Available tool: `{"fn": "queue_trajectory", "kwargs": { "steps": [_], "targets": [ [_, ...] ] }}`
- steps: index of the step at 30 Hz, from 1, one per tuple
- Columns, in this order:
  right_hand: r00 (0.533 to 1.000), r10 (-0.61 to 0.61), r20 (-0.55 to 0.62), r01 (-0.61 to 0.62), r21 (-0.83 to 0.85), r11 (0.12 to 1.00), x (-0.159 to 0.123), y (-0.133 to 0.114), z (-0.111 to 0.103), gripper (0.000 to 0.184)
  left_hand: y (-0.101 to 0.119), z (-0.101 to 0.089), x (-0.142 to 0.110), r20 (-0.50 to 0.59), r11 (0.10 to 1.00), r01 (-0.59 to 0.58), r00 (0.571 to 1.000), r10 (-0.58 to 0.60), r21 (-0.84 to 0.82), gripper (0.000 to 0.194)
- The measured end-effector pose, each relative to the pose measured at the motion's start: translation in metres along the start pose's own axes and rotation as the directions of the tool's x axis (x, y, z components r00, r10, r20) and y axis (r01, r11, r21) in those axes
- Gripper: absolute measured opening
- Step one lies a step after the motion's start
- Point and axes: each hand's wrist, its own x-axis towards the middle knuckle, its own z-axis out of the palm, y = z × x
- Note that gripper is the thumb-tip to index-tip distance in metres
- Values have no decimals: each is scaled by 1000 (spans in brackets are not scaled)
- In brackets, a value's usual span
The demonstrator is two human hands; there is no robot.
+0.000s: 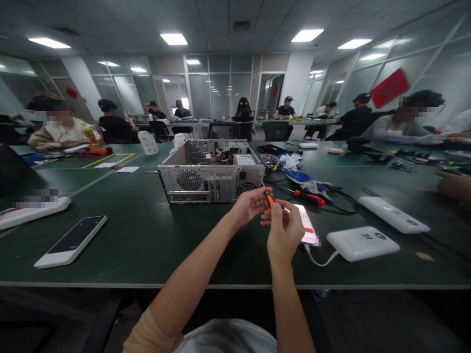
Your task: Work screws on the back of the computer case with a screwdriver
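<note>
Between both hands, in front of the computer case, is a small orange-and-black handle (270, 199), which looks like a screwdriver's; whether it has a shaft I cannot make out. My left hand (247, 207) has its fingertips closed at the upper end of it. The lower end is pinched by the thumb and fingers of my right hand (285, 229). Just beyond stands the open metal computer case (198, 184), its rear panel facing me and wires showing inside. A lit phone (307, 226) lies partly behind my right hand.
Right of the case are a red-and-black screwdriver (311, 197), blue-and-white gloves (305, 180), a metal bowl (270, 162) and black cable. Two white power banks (362, 243) lie nearer; one is cabled to the phone. At left is a white device (71, 242). People sit around.
</note>
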Motion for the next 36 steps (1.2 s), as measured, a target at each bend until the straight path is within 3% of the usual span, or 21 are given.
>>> {"fn": "queue_trajectory", "kwargs": {
  "steps": [10,16,19,24,31,36],
  "targets": [
    [983,-185,-3,181,-179,967,-1,0,-2,37,-2,0,1,-26,999,-13,1000,15,50,18],
    [985,-163,-53,154,-149,977,-2,0,-1,43,-3,-3,3,-11,997,-43,999,43,60,20],
    [985,-164,-51,155,-146,977,-3,-1,-1,35,-3,-4,4,-8,997,-52,999,52,58,19],
    [969,-244,-45,229,-210,950,-4,0,-2,28,-2,-5,4,-17,998,-39,999,40,51,18],
    [923,-385,7,380,-174,909,-2,0,-4,22,-3,-6,5,3,999,-29,1000,29,38,19],
    [911,-411,36,410,-180,894,-1,-1,-4,20,-4,-6,6,8,999,-36,999,36,37,20]
  ]
}}
